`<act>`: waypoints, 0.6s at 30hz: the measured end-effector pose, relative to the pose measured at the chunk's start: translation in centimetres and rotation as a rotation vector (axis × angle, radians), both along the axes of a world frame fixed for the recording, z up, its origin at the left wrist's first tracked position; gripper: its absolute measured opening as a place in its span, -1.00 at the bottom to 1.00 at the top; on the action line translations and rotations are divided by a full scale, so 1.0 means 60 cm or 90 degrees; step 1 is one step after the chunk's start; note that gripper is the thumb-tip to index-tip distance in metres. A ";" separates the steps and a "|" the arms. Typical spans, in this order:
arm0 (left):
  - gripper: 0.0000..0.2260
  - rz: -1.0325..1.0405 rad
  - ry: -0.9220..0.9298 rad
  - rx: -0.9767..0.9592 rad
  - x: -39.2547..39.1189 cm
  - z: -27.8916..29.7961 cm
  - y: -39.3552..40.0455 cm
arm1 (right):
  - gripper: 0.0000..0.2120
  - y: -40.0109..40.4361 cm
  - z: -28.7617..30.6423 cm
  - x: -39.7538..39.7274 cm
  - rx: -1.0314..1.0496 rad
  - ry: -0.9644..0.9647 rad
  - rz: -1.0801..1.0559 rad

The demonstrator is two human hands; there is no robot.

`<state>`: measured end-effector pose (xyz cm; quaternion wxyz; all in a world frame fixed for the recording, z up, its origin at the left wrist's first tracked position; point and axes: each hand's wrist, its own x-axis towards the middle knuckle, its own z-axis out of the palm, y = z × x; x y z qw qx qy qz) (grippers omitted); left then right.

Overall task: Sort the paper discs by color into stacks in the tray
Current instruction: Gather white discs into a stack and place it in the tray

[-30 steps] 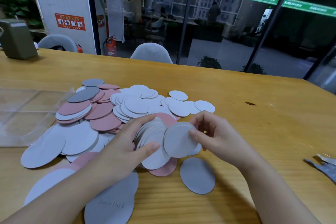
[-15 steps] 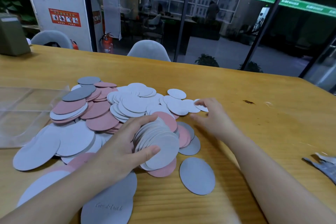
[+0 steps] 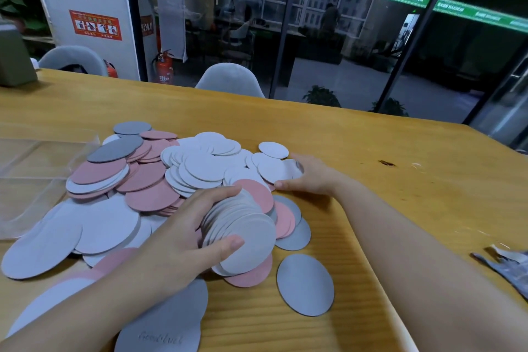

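Many paper discs in white, pink and grey lie heaped on the wooden table point(image 3: 371, 151). At the far left sits the clear plastic tray point(image 3: 31, 180), its near corner just beside the heap; no disc can be seen inside it. Next to the tray, pink discs point(image 3: 148, 180) overlap in a loose pile topped by a dark grey disc point(image 3: 114, 148), with large white discs point(image 3: 71, 231) spread in front of them. At centre, the left hand point(image 3: 177, 246) grips a fanned stack of white discs point(image 3: 243, 234), fingers curled over its upper edge and thumb pressed on the front face. Behind this stack lies a spread of small white discs point(image 3: 205, 163). A single grey disc point(image 3: 305, 284) lies flat on the table, right of the held stack and apart from it. Farther right, the right hand point(image 3: 311, 174) reaches the heap's edge, thumb and fingers pinching a white disc point(image 3: 281, 170) that rests on the pile. A crumpled grey scrap point(image 3: 508, 266) lies at the right edge.
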<state>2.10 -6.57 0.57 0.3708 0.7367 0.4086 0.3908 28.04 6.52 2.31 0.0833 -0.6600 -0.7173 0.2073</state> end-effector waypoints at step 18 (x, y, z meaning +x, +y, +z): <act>-0.45 0.003 -0.005 -0.008 0.000 -0.001 0.001 | -0.29 -0.026 0.030 0.002 0.033 0.069 0.003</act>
